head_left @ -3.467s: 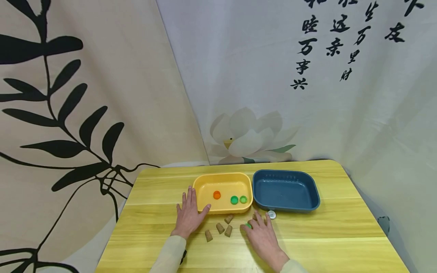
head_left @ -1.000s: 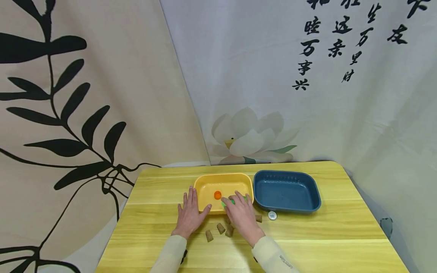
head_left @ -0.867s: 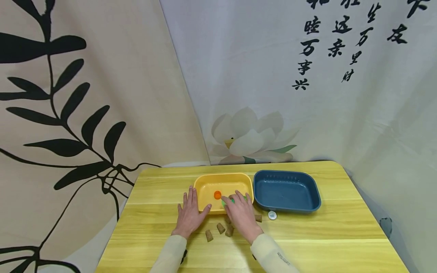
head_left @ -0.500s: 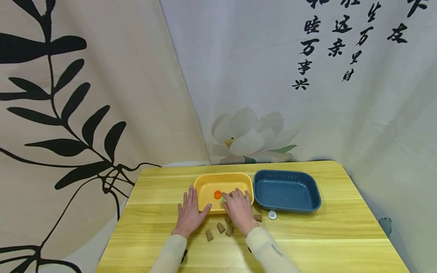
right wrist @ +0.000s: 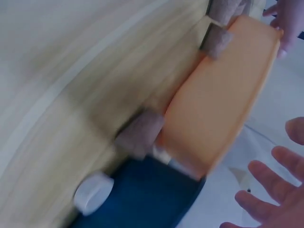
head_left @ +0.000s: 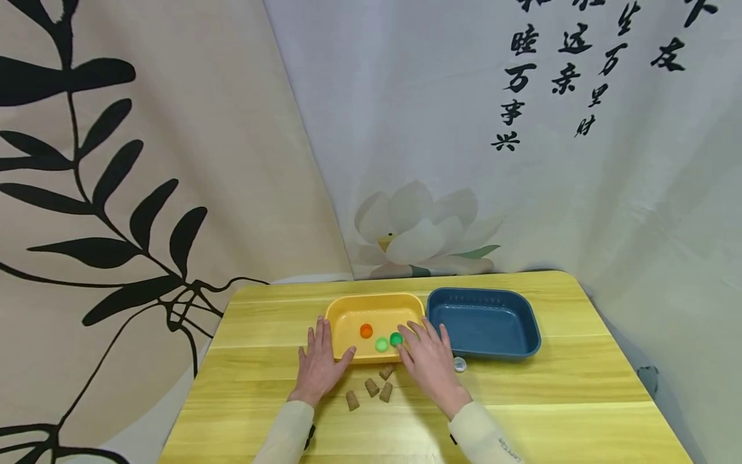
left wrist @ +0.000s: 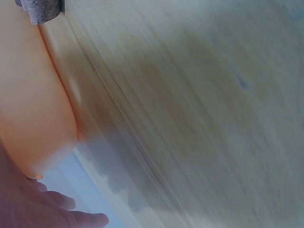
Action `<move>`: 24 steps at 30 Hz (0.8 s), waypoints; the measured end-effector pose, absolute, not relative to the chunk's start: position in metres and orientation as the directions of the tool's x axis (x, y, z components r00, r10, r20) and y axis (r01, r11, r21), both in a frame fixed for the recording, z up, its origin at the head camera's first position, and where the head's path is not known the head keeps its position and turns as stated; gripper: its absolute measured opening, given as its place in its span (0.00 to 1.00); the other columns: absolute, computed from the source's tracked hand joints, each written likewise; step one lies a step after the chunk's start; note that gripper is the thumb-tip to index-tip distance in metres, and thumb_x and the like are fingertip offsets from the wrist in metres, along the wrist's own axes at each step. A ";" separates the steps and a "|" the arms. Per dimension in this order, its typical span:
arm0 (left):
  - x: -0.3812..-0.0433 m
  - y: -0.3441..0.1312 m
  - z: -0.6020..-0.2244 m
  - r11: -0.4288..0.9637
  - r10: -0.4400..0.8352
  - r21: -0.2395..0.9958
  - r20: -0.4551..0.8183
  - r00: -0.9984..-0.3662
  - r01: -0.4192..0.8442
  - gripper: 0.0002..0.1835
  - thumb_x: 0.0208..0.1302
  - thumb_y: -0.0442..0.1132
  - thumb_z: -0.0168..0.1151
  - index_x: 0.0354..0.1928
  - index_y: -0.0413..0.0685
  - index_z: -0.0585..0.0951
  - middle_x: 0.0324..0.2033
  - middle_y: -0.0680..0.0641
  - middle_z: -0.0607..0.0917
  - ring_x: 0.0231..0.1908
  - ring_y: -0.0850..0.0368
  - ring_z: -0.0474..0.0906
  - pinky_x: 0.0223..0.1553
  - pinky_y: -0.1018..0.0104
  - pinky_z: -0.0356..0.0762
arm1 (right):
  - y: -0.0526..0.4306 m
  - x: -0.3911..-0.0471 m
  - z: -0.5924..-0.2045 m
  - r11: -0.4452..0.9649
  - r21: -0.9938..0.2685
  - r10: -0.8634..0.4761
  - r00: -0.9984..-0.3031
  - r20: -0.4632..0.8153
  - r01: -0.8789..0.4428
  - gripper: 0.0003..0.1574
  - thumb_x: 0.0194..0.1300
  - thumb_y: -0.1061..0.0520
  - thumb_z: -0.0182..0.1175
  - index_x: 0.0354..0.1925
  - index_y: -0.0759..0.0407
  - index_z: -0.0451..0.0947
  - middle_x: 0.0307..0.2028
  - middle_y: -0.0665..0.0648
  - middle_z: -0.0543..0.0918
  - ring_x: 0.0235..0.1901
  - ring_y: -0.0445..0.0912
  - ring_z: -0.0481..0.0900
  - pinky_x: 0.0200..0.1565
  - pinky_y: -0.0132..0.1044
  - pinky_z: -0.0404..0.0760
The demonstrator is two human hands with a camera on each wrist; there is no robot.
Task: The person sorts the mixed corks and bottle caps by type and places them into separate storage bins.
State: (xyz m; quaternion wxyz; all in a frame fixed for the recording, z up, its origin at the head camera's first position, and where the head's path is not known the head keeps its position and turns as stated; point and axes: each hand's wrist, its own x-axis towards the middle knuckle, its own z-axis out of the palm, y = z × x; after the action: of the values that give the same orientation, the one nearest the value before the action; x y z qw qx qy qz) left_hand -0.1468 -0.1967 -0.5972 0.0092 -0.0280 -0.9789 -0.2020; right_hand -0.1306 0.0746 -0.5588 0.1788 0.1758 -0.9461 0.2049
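In the head view, my left hand [head_left: 317, 368] lies with straight fingers against the left front corner of the yellow tray [head_left: 348, 308], thumb at its front rim. My right hand [head_left: 430, 364] hovers over the tray's right front corner, fingers spread and apparently holding nothing. Inside the tray are an orange bottle cap [head_left: 366, 330], a light green bottle cap [head_left: 381, 344] and a dark green bottle cap [head_left: 396, 339], the last close to my right fingertips. The right hand may hide another cap. The right wrist view shows the right fingers [right wrist: 268, 183] apart, beyond the tray [right wrist: 213, 99].
The blue tray [head_left: 484, 298] stands directly right of the yellow one. A white bottle cap [head_left: 460, 365] lies before it. Several tapered corks, including one cork [head_left: 352, 400] at the left, lie on the wooden table before the yellow tray. Another cork [right wrist: 140, 133] shows in the right wrist view.
My right hand has drawn back rightward from inside the yellow tray, letting go of the light green cap, which now lies left of the dark green one. The left hand has stayed put.
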 end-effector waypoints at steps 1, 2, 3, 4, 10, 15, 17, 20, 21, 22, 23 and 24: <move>-0.147 -0.197 -0.597 0.916 0.049 0.396 0.031 -0.998 0.058 0.57 0.71 0.74 0.46 0.83 0.39 0.43 0.83 0.41 0.40 0.79 0.32 0.42 0.69 0.22 0.47 | 0.080 -0.128 -0.557 0.855 -0.327 -0.254 -0.874 0.414 -0.403 0.25 0.73 0.47 0.65 0.65 0.50 0.80 0.63 0.58 0.81 0.70 0.62 0.70 0.68 0.71 0.62; -0.146 -0.197 -0.597 0.916 0.049 0.397 0.032 -0.998 0.058 0.57 0.71 0.74 0.45 0.83 0.39 0.43 0.83 0.41 0.40 0.79 0.32 0.42 0.69 0.22 0.47 | 0.086 -0.126 -0.557 0.857 -0.324 -0.249 -0.874 0.418 -0.399 0.26 0.73 0.47 0.65 0.65 0.50 0.80 0.64 0.59 0.81 0.70 0.62 0.69 0.68 0.71 0.62; -0.146 -0.197 -0.597 0.915 0.048 0.399 0.033 -0.998 0.058 0.57 0.71 0.74 0.45 0.83 0.39 0.43 0.83 0.41 0.40 0.79 0.32 0.42 0.69 0.22 0.47 | 0.092 -0.124 -0.556 0.859 -0.325 -0.243 -0.873 0.422 -0.396 0.26 0.73 0.47 0.65 0.65 0.51 0.80 0.64 0.59 0.80 0.71 0.62 0.69 0.68 0.71 0.62; -0.147 -0.198 -0.597 0.916 0.047 0.398 0.027 -0.999 0.054 0.57 0.71 0.75 0.45 0.83 0.40 0.42 0.83 0.41 0.39 0.79 0.32 0.41 0.70 0.22 0.47 | 0.098 -0.122 -0.555 0.860 -0.328 -0.235 -0.875 0.423 -0.390 0.27 0.73 0.47 0.65 0.66 0.51 0.79 0.65 0.59 0.79 0.71 0.63 0.68 0.68 0.71 0.62; -0.148 -0.198 -0.597 0.915 0.050 0.400 0.003 -0.999 0.047 0.57 0.71 0.75 0.44 0.83 0.40 0.41 0.83 0.41 0.37 0.80 0.33 0.39 0.70 0.23 0.45 | 0.138 -0.111 -0.554 0.879 -0.339 -0.185 -0.894 0.408 -0.336 0.31 0.74 0.45 0.64 0.69 0.53 0.76 0.70 0.60 0.74 0.73 0.63 0.65 0.69 0.70 0.60; -0.148 -0.199 -0.595 0.917 0.050 0.397 0.012 -0.999 0.051 0.57 0.72 0.74 0.46 0.83 0.39 0.42 0.82 0.40 0.37 0.79 0.33 0.40 0.70 0.23 0.46 | 0.173 -0.106 -0.559 0.894 -0.332 -0.151 -0.900 0.410 -0.301 0.36 0.72 0.41 0.63 0.71 0.54 0.74 0.73 0.62 0.70 0.73 0.66 0.63 0.69 0.71 0.58; -0.148 -0.199 -0.595 0.918 0.052 0.394 0.015 -0.999 0.054 0.56 0.72 0.74 0.46 0.82 0.39 0.42 0.82 0.40 0.36 0.79 0.33 0.41 0.70 0.23 0.46 | 0.188 -0.106 -0.562 0.900 -0.326 -0.138 -0.900 0.414 -0.288 0.38 0.71 0.39 0.63 0.72 0.55 0.73 0.74 0.63 0.69 0.73 0.67 0.62 0.68 0.71 0.59; -0.149 -0.198 -0.596 0.919 0.054 0.391 0.015 -0.998 0.055 0.56 0.72 0.74 0.45 0.83 0.39 0.42 0.82 0.40 0.37 0.79 0.33 0.41 0.70 0.23 0.46 | 0.210 -0.108 -0.565 0.910 -0.326 -0.105 -0.902 0.420 -0.258 0.41 0.71 0.38 0.62 0.73 0.56 0.71 0.74 0.66 0.67 0.73 0.69 0.60 0.67 0.73 0.59; -0.149 -0.198 -0.596 0.919 0.054 0.391 0.014 -0.998 0.055 0.56 0.72 0.74 0.46 0.83 0.39 0.42 0.82 0.40 0.37 0.79 0.33 0.40 0.70 0.23 0.46 | 0.218 -0.110 -0.566 0.913 -0.329 -0.089 -0.903 0.420 -0.243 0.42 0.71 0.38 0.61 0.74 0.57 0.70 0.75 0.67 0.66 0.73 0.70 0.60 0.66 0.74 0.59; -0.149 -0.198 -0.597 0.917 0.054 0.394 0.020 -0.998 0.058 0.56 0.72 0.74 0.46 0.82 0.38 0.43 0.82 0.39 0.38 0.79 0.32 0.41 0.70 0.23 0.46 | 0.226 -0.112 -0.567 0.916 -0.335 -0.070 -0.908 0.414 -0.223 0.42 0.72 0.37 0.61 0.74 0.57 0.69 0.75 0.68 0.65 0.74 0.71 0.59 0.66 0.74 0.59; -0.148 -0.197 -0.597 0.917 0.054 0.395 0.025 -0.998 0.059 0.56 0.72 0.73 0.47 0.82 0.38 0.43 0.82 0.39 0.39 0.79 0.32 0.41 0.69 0.22 0.47 | 0.235 -0.114 -0.568 0.918 -0.344 -0.046 -0.915 0.402 -0.198 0.43 0.73 0.37 0.60 0.75 0.58 0.67 0.76 0.68 0.63 0.74 0.71 0.57 0.65 0.75 0.58; -0.148 -0.196 -0.597 0.916 0.054 0.397 0.028 -0.998 0.060 0.56 0.72 0.73 0.47 0.82 0.37 0.44 0.82 0.38 0.39 0.79 0.31 0.41 0.69 0.22 0.47 | 0.243 -0.116 -0.570 0.920 -0.354 -0.021 -0.923 0.383 -0.168 0.45 0.73 0.36 0.59 0.77 0.58 0.65 0.76 0.69 0.62 0.75 0.72 0.55 0.65 0.76 0.57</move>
State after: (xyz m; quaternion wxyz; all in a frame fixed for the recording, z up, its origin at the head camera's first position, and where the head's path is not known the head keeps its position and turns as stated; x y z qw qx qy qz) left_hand -0.1478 -0.1965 -0.5974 0.0082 -0.0291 -0.9787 -0.2029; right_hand -0.1157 0.2427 -0.5696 0.1894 0.0493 -0.9613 0.1940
